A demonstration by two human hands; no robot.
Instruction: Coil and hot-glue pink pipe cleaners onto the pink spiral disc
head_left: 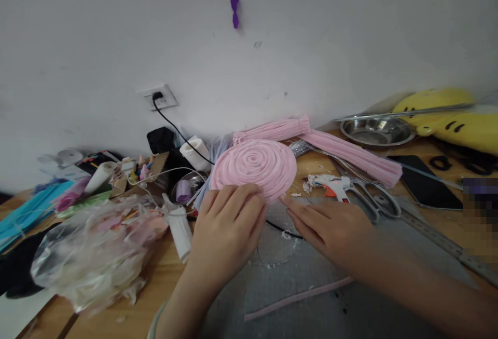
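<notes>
A flat pink spiral disc (254, 165) made of coiled fuzzy stems stands tilted on edge at the middle of the desk. My left hand (229, 230) is curled round its lower left rim and grips it. My right hand (330, 225) lies with its fingers stretched out, the fingertips touching the disc's lower right edge. Both hands rest over a grey mat (311, 308), where a single loose pink stem (298, 297) lies near the front.
Bundles of pink stems (342, 152) lie behind the disc. A glue gun (330, 184), scissors (375, 201), a metal ruler (447, 243), a phone (424, 183) and a steel bowl (375, 130) sit at right. A crumpled plastic bag (101, 251) and craft clutter fill the left.
</notes>
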